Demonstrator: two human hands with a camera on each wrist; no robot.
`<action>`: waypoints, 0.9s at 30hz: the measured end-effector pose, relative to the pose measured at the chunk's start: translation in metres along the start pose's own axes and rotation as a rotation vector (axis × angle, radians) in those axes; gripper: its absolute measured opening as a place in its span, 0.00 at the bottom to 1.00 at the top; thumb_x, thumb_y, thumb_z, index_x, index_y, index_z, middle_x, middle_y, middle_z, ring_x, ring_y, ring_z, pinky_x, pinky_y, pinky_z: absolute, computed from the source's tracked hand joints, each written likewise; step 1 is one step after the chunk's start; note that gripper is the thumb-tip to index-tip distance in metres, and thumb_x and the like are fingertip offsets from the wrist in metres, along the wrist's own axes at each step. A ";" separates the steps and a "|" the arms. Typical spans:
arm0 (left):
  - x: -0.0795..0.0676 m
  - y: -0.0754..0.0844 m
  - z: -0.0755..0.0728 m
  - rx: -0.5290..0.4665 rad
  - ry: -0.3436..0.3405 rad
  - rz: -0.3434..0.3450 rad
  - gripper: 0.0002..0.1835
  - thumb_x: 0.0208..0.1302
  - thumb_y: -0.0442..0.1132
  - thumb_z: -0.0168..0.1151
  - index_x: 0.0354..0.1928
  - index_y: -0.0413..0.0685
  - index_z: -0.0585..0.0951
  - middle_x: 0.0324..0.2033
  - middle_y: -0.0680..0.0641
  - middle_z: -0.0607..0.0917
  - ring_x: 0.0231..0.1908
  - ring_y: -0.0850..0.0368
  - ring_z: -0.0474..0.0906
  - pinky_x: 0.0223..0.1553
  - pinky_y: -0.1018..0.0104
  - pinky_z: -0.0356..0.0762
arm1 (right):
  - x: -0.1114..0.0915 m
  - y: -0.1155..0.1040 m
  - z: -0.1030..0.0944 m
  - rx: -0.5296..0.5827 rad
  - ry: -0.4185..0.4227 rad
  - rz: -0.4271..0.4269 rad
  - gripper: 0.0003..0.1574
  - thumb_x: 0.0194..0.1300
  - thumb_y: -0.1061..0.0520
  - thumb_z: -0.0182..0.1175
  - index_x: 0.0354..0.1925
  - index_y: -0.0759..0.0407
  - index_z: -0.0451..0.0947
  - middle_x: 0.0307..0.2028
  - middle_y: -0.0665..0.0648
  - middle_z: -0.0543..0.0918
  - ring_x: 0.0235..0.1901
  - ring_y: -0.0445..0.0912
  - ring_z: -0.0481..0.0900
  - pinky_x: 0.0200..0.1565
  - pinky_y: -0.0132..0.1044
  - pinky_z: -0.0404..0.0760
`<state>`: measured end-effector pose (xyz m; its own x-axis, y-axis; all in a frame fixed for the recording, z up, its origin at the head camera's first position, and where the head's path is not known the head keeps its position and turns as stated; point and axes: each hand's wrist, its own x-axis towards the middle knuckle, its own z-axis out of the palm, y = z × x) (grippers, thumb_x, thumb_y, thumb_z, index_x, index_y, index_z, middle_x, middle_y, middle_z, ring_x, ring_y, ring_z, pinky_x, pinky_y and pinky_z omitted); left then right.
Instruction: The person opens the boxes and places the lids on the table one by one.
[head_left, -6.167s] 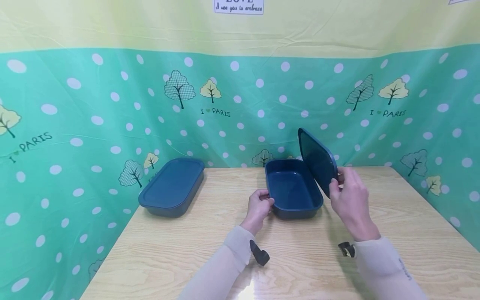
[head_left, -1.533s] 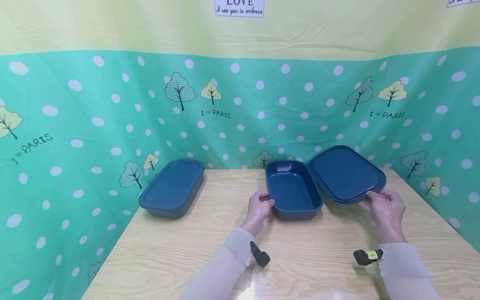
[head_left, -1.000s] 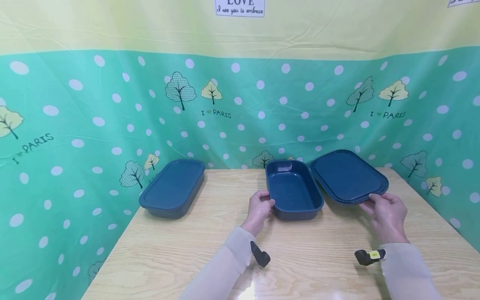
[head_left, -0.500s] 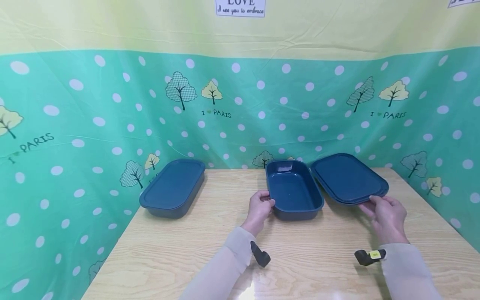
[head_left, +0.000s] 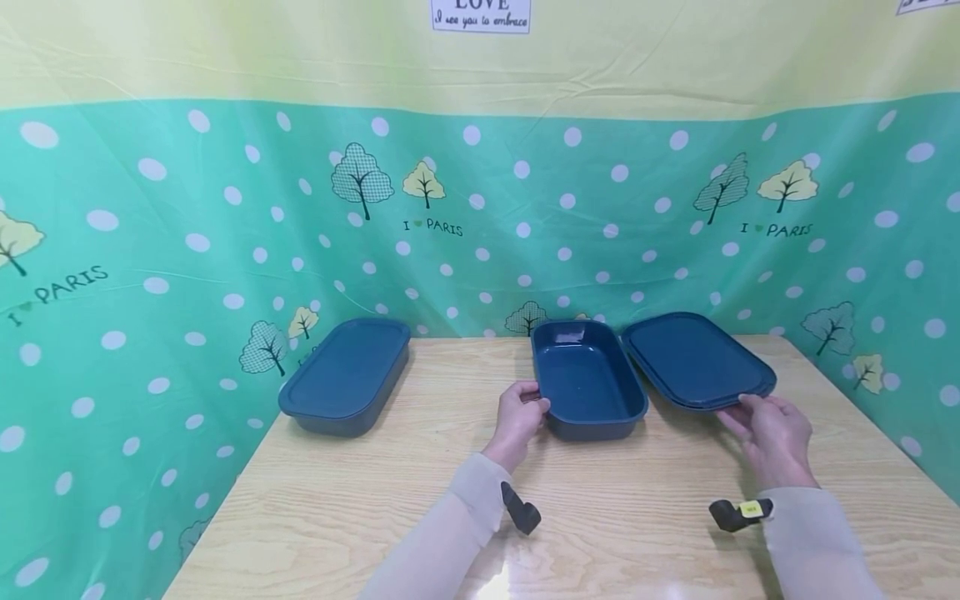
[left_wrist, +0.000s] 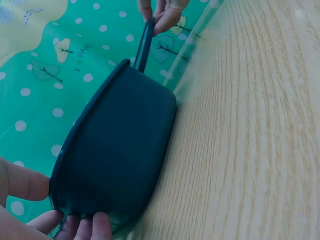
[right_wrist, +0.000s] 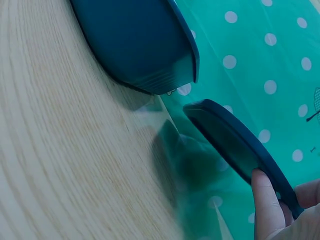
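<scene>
A dark blue rectangular food container (head_left: 588,379), with no lid on it, stands on the table right of the middle. My left hand (head_left: 517,421) grips its near left corner, thumb at the rim and fingers against the side wall (left_wrist: 112,145). To its right, my right hand (head_left: 776,433) pinches the near right corner of a dark blue lid (head_left: 697,358), thumb on top and fingers underneath. In the right wrist view that lid (right_wrist: 240,140) is tilted above the table. Its left edge lies close to the container's right rim; whether they touch I cannot tell.
A second dark blue container with its lid on (head_left: 347,375) stands at the table's left side. The wooden table (head_left: 420,492) ends at a green dotted cloth (head_left: 465,275) hanging behind and at both sides.
Earlier the lid stood steeply at the container's right rim. It has since swung right and turned over flatter, and its far edge has sunk lower in the last second. The left hand stays put.
</scene>
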<state>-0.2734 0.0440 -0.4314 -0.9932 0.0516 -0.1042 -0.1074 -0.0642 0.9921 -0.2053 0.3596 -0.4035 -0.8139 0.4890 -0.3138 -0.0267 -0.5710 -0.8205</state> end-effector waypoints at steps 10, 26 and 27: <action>0.001 0.000 0.000 -0.006 0.001 0.001 0.18 0.59 0.25 0.58 0.53 0.35 0.75 0.43 0.43 0.81 0.35 0.57 0.77 0.40 0.57 0.79 | 0.002 0.003 -0.003 0.006 0.017 0.023 0.16 0.66 0.67 0.53 0.52 0.58 0.66 0.41 0.54 0.76 0.39 0.43 0.83 0.43 0.41 0.82; 0.000 0.001 0.000 -0.004 0.002 0.003 0.18 0.60 0.25 0.58 0.54 0.35 0.74 0.43 0.43 0.81 0.34 0.57 0.77 0.39 0.57 0.79 | 0.006 0.006 -0.006 0.033 0.003 0.060 0.37 0.66 0.67 0.54 0.70 0.55 0.55 0.38 0.52 0.78 0.44 0.43 0.82 0.47 0.43 0.80; -0.001 0.001 0.000 -0.004 0.002 0.003 0.18 0.60 0.25 0.58 0.53 0.35 0.74 0.43 0.43 0.81 0.34 0.57 0.77 0.39 0.57 0.79 | 0.006 0.006 -0.006 0.037 0.001 0.063 0.40 0.66 0.67 0.54 0.71 0.56 0.52 0.39 0.52 0.78 0.44 0.43 0.82 0.47 0.43 0.79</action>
<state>-0.2730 0.0442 -0.4303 -0.9936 0.0497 -0.1012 -0.1045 -0.0686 0.9922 -0.2064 0.3630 -0.4136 -0.8139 0.4518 -0.3652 0.0032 -0.6251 -0.7805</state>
